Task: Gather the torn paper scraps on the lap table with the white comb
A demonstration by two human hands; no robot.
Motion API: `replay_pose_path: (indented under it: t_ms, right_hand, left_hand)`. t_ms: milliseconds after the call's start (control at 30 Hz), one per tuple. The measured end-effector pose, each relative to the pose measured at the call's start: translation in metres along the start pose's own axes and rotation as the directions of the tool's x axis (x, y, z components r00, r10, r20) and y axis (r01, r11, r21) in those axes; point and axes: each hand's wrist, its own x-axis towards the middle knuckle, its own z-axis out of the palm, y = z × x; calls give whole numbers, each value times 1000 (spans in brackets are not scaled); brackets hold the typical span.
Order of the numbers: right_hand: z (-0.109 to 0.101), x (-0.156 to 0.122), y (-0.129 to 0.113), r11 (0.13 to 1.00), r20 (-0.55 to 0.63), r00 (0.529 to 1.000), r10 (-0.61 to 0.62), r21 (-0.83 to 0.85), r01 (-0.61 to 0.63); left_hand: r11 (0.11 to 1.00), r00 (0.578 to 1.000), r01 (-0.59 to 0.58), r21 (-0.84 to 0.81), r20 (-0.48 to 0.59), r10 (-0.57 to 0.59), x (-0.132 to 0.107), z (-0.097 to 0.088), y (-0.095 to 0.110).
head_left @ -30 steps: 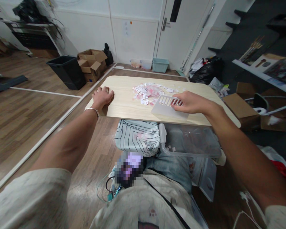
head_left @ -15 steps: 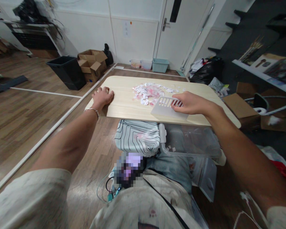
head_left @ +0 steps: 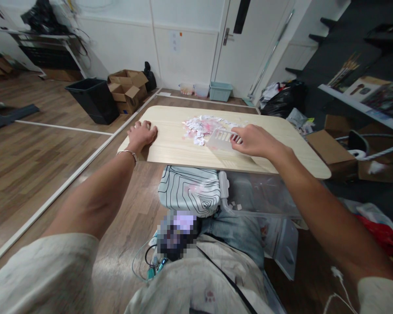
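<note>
My right hand (head_left: 249,139) is closed on the slotted grip of a whitish translucent plastic scraper (head_left: 221,141). The scraper's blade is tilted over the tabletop, its left end close to a pile of small white paper scraps (head_left: 203,125). Pinkish-red patches show among the scraps, and several lie scattered off to the right. At the left end of the pale wooden table (head_left: 163,148), my left hand (head_left: 142,134) rests on the surface near the edge, fingers apart and nothing held.
Below the table's near edge sit a patterned pale-blue bag (head_left: 188,187) and a clear plastic box (head_left: 262,192) with a few scraps in it. A black bin (head_left: 96,102) and cardboard boxes (head_left: 127,85) stand beyond on the left. An open carton (head_left: 330,141) is at right.
My right hand has moved the scraper a little to the left, toward the pile, and its blade angle has changed. My left hand stays in place.
</note>
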Motion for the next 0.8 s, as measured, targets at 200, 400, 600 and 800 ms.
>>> replay_pose_path:
  t_ms: [200, 400, 600, 800]
  right_hand:
    - [-3, -7, -2, 998, 48, 997, -64, -4, 64]
    - [-10, -20, 0, 990, 82, 990, -115, 87, 108]
    - [-6, -22, 2, 989, 52, 993, -106, 107, 100]
    - [-15, -34, 16, 988, 5, 997, -72, 136, 71]
  left_hand:
    - [1000, 1000, -3, 7, -5, 3, -2, -1, 2]
    - [1000, 1000, -13, 17, 1, 13, -3, -2, 2]
    - [1000, 1000, -1, 20, 7, 1, -3, -2, 2]
    - [1000, 1000, 3, 20, 4, -3, -3, -2, 3]
